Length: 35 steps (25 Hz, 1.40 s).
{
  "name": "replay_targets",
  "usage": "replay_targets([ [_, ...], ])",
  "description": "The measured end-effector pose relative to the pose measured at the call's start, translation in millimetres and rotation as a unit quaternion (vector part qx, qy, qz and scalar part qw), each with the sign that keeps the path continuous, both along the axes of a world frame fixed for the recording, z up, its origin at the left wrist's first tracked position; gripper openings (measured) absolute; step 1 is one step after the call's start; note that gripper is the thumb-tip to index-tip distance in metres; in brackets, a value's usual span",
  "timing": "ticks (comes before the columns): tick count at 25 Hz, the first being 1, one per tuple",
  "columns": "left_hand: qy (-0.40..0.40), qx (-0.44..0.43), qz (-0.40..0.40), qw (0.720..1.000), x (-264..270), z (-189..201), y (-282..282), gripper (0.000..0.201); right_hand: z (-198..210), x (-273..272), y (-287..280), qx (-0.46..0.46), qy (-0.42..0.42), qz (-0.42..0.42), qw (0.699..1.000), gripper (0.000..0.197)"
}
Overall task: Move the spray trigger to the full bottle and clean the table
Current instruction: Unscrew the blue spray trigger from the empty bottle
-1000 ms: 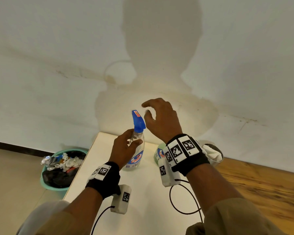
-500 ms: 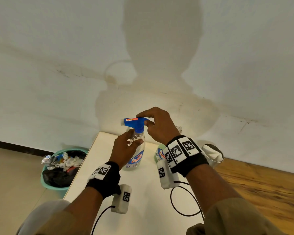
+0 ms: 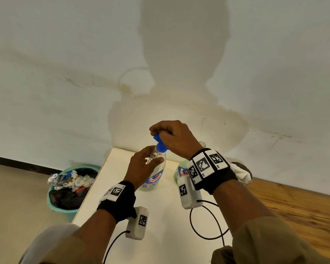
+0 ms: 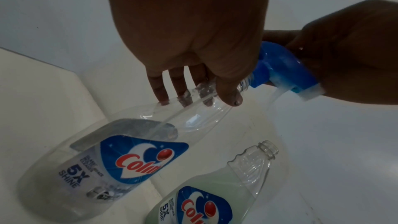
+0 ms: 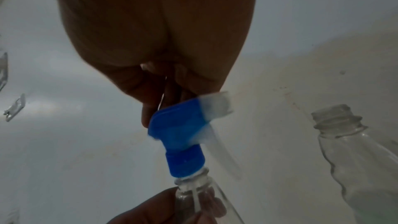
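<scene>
Our right hand [image 3: 176, 139] wraps the blue spray trigger [image 5: 178, 134], fingers curled over its head, because we judge the collar is being unscrewed from the empty bottle [image 4: 103, 157]. Our left hand [image 3: 141, 168] clamps that bottle's neck, thumb on one side and fingers on the other, to keep it from turning on the white desk [image 3: 160, 216]. Clear, thin plastic shows the dip tube running down inside. Just beside it stands the full bottle [image 4: 217, 188], pale green liquid inside, its ribbed threaded mouth uncapped and ready for the trigger. Both bottles carry glossy blue labels. Beside the desk a green bin [image 3: 54, 203] holds crumpled waste.
</scene>
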<state>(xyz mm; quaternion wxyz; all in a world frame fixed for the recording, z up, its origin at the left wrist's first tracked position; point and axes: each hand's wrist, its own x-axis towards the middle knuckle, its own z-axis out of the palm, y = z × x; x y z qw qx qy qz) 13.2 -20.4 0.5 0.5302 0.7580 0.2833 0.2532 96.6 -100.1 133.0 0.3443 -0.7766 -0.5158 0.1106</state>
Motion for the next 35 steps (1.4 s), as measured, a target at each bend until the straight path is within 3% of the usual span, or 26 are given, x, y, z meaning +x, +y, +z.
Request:
replay_targets([
  [3,0.006,0.010,0.001,1.000,2.4,-4.5,3.2,0.041,-2.1,-5.9,-0.2,-0.035,-0.025,0.041,0.998,0.031],
  [7,-0.005,0.001,0.007,1.000,2.3,-4.1,4.4,0.038,-2.2,-5.9,-2.6,-0.054,-0.105,0.027,0.993,0.034],
  [10,-0.008,0.002,0.010,1.000,2.5,-3.8,4.3,0.038,1.3,-6.9,-6.0,-0.005,-0.183,-0.040,0.982,0.028],
  [13,-0.003,0.015,0.011,1.000,2.9,-5.2,4.9,0.038,3.9,-16.9,-11.9,0.106,-0.259,-0.147,0.949,0.015],
  [14,-0.005,0.018,0.013,1.000,2.5,-5.5,4.9,0.038,2.5,-20.7,-15.2,0.123,-0.247,-0.182,0.944,0.012],
  [17,-0.026,0.019,0.022,0.999,0.1,-6.5,6.1,0.036,-13.5,-28.3,-24.5,0.099,-0.109,-0.267,0.952,0.016],
  [19,-0.035,0.024,0.021,0.999,-1.2,-5.7,4.9,0.035,-33.7,-26.4,-28.4,0.059,-0.038,-0.277,0.958,0.015],
  [23,-0.050,0.031,0.015,0.998,-2.0,-5.8,3.2,0.035,-59.7,-20.3,-20.4,0.064,0.062,-0.266,0.960,0.042],
  [27,-0.048,0.044,0.014,0.998,-1.6,-7.4,3.6,0.040,-63.7,-17.7,-11.3,0.084,0.108,-0.257,0.957,0.051],
  [35,-0.029,0.047,0.015,0.998,2.2,-14.9,6.9,0.045,-57.3,-14.6,-8.4,0.141,0.114,-0.231,0.956,0.034],
])
